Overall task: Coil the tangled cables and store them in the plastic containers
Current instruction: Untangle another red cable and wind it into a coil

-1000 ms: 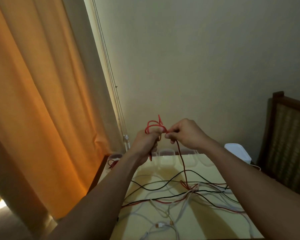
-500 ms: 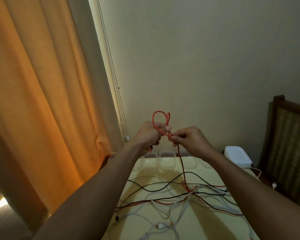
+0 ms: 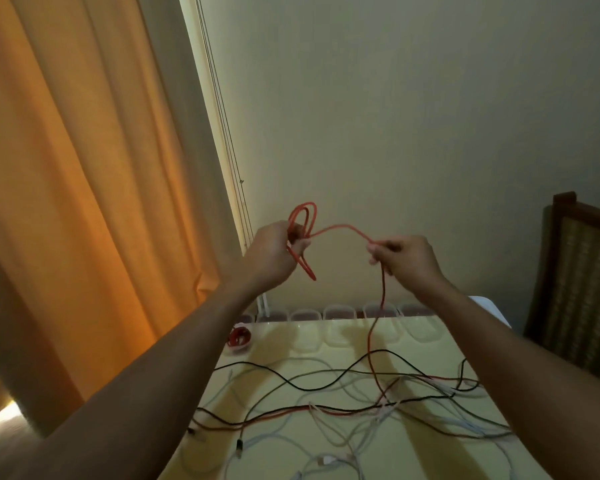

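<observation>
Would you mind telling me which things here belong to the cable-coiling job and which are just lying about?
Job: red cable, gripped by the left hand and pinched by the right hand; tangled cables on the table; plastic containers along its far edge.
Lying about: orange curtain; wooden chair.

I read the red cable (image 3: pixel 382 289) as a bright orange-red, the same through its raised loops and the strand hanging to the table. The table (image 3: pixel 413 455) is pale yellow, crossed by black cables (image 3: pixel 385 351) and off-white cables (image 3: pixel 442 388). At the far edge, the plastic containers (image 3: pixel 338 311) look clear with a dull reddish tint. The far-left one holds a red coil (image 3: pixel 239 336). On the left I see a plain orange curtain (image 3: pixel 66 168), its folds shading from amber to brown. The wall (image 3: pixel 395 116) is flat pale beige-green. Far right there is a white lid (image 3: pixel 489 306), and a chair (image 3: pixel 582 271) with a dark brown frame and a tan woven-cane panel.
</observation>
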Demonstrator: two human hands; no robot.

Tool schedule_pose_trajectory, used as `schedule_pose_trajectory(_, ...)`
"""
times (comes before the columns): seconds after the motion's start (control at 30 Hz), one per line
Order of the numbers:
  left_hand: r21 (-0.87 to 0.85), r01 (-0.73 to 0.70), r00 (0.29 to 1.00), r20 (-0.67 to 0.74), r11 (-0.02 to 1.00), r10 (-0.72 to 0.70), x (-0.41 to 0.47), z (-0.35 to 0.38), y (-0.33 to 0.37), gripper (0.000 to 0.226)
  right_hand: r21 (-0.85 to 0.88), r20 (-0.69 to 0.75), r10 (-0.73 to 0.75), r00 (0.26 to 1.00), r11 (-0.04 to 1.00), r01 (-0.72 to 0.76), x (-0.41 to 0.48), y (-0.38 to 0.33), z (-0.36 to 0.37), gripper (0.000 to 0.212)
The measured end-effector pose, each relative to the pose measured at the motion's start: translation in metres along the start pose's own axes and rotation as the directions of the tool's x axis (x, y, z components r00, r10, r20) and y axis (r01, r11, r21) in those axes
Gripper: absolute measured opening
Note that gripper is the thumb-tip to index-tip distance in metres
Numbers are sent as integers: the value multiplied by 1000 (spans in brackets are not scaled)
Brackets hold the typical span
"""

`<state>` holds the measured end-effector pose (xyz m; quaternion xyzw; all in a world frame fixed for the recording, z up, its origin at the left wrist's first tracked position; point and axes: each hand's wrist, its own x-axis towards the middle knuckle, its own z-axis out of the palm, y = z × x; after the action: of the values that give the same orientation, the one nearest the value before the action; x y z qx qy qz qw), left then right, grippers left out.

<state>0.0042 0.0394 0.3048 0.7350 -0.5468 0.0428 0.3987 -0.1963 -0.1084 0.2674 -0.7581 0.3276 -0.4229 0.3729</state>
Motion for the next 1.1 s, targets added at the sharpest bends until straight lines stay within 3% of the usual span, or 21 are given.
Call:
schedule_pose_trajectory(0.07, -1, -49, 998, 34, 999, 49, -4, 6, 6, 13, 24, 20, -101, 995, 995, 101, 16, -35, -4, 8)
schedule_pose_trajectory(0.17, -150, -76, 997, 3, 986, 78, -7, 9, 16, 16, -135, 187, -241, 952, 954, 268, 27, -73, -8, 10)
schedule_pose_trajectory(0.3, -489, 124, 991, 99, 863, -86, -10, 5, 30, 25, -314, 355, -289, 889, 859, 404, 26, -85, -6, 11)
schedule_pose_trajectory(0.53, -587, 182, 980, 48, 789, -191, -7, 8, 34, 17, -370, 437, -393, 809, 741, 560, 14, -71, -1, 18)
schedule_pose_trajectory(0.63, -628, 182, 982, 73, 757, -175, -7, 9, 32, 22, -321, 382, -390, 838, 794, 516, 6, -67, 2, 22)
schedule_pose_trajectory(0.73, -674, 155, 972, -27, 722, -234, -2, -1, 31, 20, -269, 376, -278, 884, 880, 391, -2, -52, 3, 26)
schedule_pose_trajectory(0.83, -707, 125, 944, -130, 696, -302, 6, -21, 20, 16, -315, 439, -124, 890, 906, 282, -6, -14, -4, 8)
schedule_pose_trajectory(0.97, -545, 79, 919, -284, 835, -273, 4, -38, -9, 11, -441, 425, 17, 905, 877, 190, -9, 29, -21, 9)
schedule_pose_trajectory(1.1, -270, 119, 982, -109, 955, -153, -13, -24, -25, 14, -399, 240, -89, 967, 899, 182, 3, 17, -27, 7)
